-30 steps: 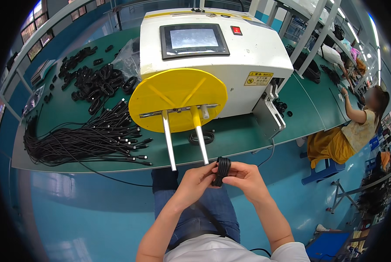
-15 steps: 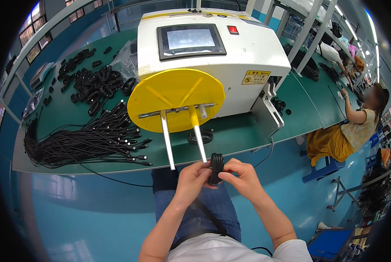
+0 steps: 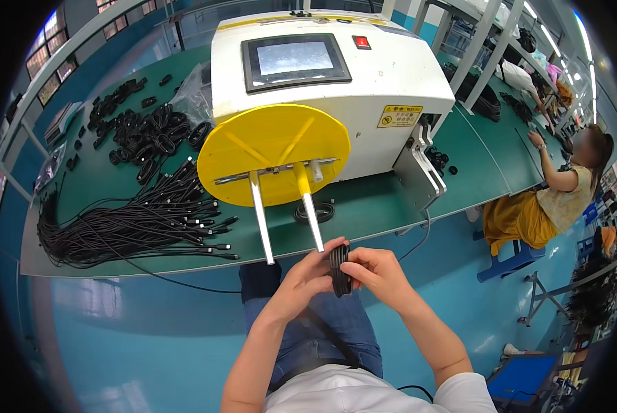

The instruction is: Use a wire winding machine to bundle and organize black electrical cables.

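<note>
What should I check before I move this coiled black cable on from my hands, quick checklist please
1. Coiled cable held by both hands: ok, left hand and right hand pinch it.
2. Coil kept tight: ok, loops look bunched.
3. Tie around coil: cannot tell, fingers cover it.
4. Two winder prongs free of cable: ok.
5. Loose cable bundle lies apart from hands on the table: ok.

A white machine (image 3: pixel 363 89) with a yellow disc (image 3: pixel 274 155) and 2 pegs stood at 12 o'clock on the green bench (image 3: pixel 480 165). Loose black cables (image 3: pixel 136 224) lay at 9 o'clock; a seated person (image 3: pixel 549 199) worked at 3 o'clock.
</note>
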`<state>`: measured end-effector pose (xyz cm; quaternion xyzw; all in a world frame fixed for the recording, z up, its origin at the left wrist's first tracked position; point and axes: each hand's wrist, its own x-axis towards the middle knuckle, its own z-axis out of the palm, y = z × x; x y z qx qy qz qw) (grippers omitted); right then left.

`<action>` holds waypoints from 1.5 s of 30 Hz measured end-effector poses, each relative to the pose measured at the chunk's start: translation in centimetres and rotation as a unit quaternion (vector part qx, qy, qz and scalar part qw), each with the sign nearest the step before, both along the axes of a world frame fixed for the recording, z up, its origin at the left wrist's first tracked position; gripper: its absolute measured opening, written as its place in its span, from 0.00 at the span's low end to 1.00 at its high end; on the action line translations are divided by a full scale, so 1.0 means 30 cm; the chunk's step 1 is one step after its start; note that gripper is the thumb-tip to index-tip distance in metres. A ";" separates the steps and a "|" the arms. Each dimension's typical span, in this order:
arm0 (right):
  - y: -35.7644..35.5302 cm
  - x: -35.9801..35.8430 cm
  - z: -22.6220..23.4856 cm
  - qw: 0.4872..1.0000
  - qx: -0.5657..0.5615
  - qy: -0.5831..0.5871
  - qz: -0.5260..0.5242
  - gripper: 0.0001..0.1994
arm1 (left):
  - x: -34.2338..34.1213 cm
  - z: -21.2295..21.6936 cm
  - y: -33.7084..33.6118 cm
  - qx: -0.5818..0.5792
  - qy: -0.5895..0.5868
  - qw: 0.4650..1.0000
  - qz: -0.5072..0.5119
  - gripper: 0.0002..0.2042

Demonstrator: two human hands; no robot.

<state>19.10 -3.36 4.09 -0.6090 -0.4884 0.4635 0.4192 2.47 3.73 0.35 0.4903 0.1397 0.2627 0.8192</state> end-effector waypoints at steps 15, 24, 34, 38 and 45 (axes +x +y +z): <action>0.009 0.012 0.057 0.999 0.024 -0.006 0.047 0.05 | -0.002 -0.023 0.003 -0.030 -0.061 0.996 0.057 0.18; 0.007 -0.026 0.036 0.901 0.262 -0.340 0.056 0.08 | 0.009 -0.040 -0.015 -0.122 -0.096 0.987 0.038 0.14; 0.027 -0.060 -0.012 0.898 0.257 -0.349 0.082 0.08 | 0.072 -0.055 -0.068 -0.093 0.025 0.976 0.193 0.12; 0.035 -0.038 0.017 0.878 0.262 -0.379 0.127 0.11 | 0.063 -0.020 -0.062 -0.102 0.046 0.976 0.185 0.12; 0.020 -0.010 0.004 0.973 0.181 -0.133 0.052 0.18 | 0.027 0.003 -0.033 -0.159 -0.076 0.961 0.214 0.15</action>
